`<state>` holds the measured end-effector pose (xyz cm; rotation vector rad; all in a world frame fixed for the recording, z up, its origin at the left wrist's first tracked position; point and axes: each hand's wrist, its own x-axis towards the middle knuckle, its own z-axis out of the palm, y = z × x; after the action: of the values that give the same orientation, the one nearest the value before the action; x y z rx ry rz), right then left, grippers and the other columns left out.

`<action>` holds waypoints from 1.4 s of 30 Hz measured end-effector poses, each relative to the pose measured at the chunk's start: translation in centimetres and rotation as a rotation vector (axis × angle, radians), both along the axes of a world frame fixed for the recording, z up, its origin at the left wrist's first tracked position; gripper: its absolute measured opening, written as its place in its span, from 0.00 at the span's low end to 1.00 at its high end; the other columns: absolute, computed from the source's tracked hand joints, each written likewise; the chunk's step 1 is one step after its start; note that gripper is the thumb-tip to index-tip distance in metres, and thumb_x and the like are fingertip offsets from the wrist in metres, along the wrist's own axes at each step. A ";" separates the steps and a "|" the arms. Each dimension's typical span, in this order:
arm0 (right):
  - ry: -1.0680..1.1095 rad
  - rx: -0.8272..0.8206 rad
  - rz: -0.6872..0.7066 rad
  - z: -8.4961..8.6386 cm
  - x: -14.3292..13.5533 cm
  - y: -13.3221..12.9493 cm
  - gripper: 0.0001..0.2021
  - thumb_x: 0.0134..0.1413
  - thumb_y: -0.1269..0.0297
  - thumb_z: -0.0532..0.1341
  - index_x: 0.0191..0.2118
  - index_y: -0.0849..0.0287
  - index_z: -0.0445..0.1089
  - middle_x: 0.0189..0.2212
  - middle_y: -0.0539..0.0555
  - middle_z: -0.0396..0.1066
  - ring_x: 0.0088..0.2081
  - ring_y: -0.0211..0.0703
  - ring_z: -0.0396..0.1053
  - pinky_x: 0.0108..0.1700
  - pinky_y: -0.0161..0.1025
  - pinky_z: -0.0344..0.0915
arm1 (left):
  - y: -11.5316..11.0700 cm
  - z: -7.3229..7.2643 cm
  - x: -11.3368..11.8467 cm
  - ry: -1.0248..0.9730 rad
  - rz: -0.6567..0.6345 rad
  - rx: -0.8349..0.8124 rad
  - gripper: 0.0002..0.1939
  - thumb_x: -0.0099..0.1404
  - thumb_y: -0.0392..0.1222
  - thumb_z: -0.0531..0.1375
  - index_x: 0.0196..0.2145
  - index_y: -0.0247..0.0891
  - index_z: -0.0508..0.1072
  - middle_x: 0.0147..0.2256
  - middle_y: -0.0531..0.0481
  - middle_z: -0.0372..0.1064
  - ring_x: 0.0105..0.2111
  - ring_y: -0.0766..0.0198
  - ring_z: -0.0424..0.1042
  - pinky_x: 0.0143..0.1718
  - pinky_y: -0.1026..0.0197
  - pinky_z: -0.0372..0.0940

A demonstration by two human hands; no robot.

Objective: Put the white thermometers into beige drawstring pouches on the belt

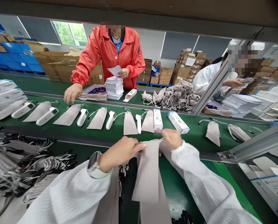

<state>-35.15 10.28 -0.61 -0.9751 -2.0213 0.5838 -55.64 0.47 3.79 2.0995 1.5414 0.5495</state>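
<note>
A light grey drawstring pouch point(147, 174) hangs between my two hands at the near edge of the belt. My left hand point(122, 152), with a watch at its wrist, pinches the pouch's upper edge between thumb and fingers. At the opposite top corner my right hand point(173, 139) is closed on the pouch's cord end, its fingertips partly hidden. More grey pouch fabric lies under the held one. Just beyond my hands, a pouch point(148, 122) rests on the belt beside a white handheld thermometer point(138, 123) and a white box point(158, 119).
The green belt point(113, 140) carries several pouches and thermometers in a row, plus another box point(178, 122). Piled pouches point(13, 168) lie at left. Opposite, a person in a red jacket point(120, 56) holds paper. A metal post point(213, 81) stands at right.
</note>
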 end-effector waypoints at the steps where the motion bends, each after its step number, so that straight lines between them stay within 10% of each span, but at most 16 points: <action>1: 0.016 0.018 -0.089 0.3 1.3 1.1 0.26 0.51 0.46 0.46 0.25 0.60 0.72 0.17 0.53 0.64 0.29 0.44 0.67 0.34 0.40 0.61 | -0.4 0.4 -0.1 -0.050 -0.057 -0.064 0.21 0.64 0.51 0.44 0.21 0.36 0.63 0.19 0.55 0.57 0.20 0.68 0.59 0.23 0.66 0.52; 4: 0.077 -0.148 -0.148 0.6 2.8 2.6 0.29 0.50 0.43 0.45 0.28 0.63 0.71 0.14 0.51 0.60 0.20 0.40 0.61 0.27 0.38 0.59 | -1.2 0.9 0.6 -0.293 -0.070 -0.102 0.20 0.64 0.49 0.44 0.20 0.36 0.61 0.16 0.58 0.52 0.17 0.71 0.54 0.21 0.68 0.49; 10: 0.221 -0.545 0.824 -1.6 -3.7 -2.0 0.28 0.28 0.52 0.66 0.40 0.58 0.62 0.30 0.49 0.66 0.32 0.39 0.65 0.34 0.36 0.62 | -0.9 0.1 2.2 -0.630 0.009 0.118 0.15 0.66 0.45 0.42 0.28 0.38 0.62 0.19 0.58 0.53 0.20 0.72 0.56 0.23 0.69 0.54; 12: 0.359 -0.512 0.593 -1.6 -3.4 -1.2 0.23 0.32 0.56 0.65 0.37 0.58 0.62 0.29 0.50 0.65 0.33 0.39 0.65 0.37 0.38 0.63 | -0.4 -0.5 2.1 -0.452 -0.017 0.182 0.14 0.65 0.46 0.45 0.28 0.38 0.63 0.24 0.56 0.58 0.25 0.70 0.61 0.28 0.68 0.57; 16: 0.211 -0.277 -0.574 -0.8 3.9 4.6 0.28 0.39 0.57 0.59 0.48 0.60 0.54 0.39 0.57 0.63 0.39 0.47 0.65 0.41 0.45 0.62 | 0.5 -3.2 2.0 0.214 -0.098 0.170 0.04 0.59 0.41 0.55 0.32 0.38 0.65 0.33 0.51 0.64 0.32 0.65 0.65 0.31 0.66 0.60; 19: -0.096 -0.230 -0.927 -1.0 8.6 7.5 0.32 0.38 0.61 0.60 0.52 0.65 0.52 0.41 0.64 0.63 0.44 0.59 0.62 0.44 0.55 0.57 | 0.6 -5.6 3.0 0.452 -0.124 0.133 0.08 0.52 0.24 0.55 0.28 0.33 0.67 0.32 0.46 0.66 0.34 0.59 0.66 0.31 0.62 0.62; 22: -0.192 -0.132 -0.912 -2.0 8.3 7.7 0.32 0.40 0.63 0.60 0.53 0.65 0.52 0.49 0.69 0.54 0.51 0.65 0.52 0.49 0.60 0.48 | 0.3 -6.8 4.1 0.528 -0.108 0.147 0.17 0.45 0.16 0.52 0.31 0.31 0.67 0.33 0.43 0.66 0.36 0.54 0.66 0.31 0.60 0.62; 26: -0.297 0.018 -0.502 -3.6 2.4 7.4 0.21 0.49 0.62 0.54 0.50 0.61 0.58 0.46 0.64 0.59 0.50 0.53 0.56 0.50 0.48 0.51 | -0.2 -6.9 4.9 0.602 -0.064 0.148 0.15 0.49 0.17 0.51 0.33 0.28 0.67 0.32 0.39 0.67 0.34 0.52 0.67 0.29 0.57 0.63; 34: -0.111 -0.371 -0.277 -7.5 -2.9 10.2 0.21 0.36 0.68 0.62 0.42 0.62 0.64 0.29 0.56 0.68 0.39 0.50 0.66 0.43 0.45 0.59 | -1.6 -7.9 6.0 0.628 0.045 0.142 0.10 0.55 0.22 0.50 0.32 0.27 0.68 0.28 0.38 0.67 0.28 0.53 0.69 0.23 0.59 0.62; 42: 0.424 -0.628 -0.056 -0.6 2.3 8.3 0.21 0.39 0.65 0.60 0.43 0.52 0.57 0.31 0.47 0.68 0.34 0.38 0.69 0.34 0.39 0.66 | 3.2 -5.7 7.5 0.395 -0.069 0.156 0.10 0.64 0.37 0.48 0.34 0.35 0.68 0.37 0.45 0.65 0.42 0.59 0.63 0.43 0.57 0.60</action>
<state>-32.84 18.54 -1.22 -1.1366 -1.4459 1.3207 -48.14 3.68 -1.96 2.4846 1.6691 0.2439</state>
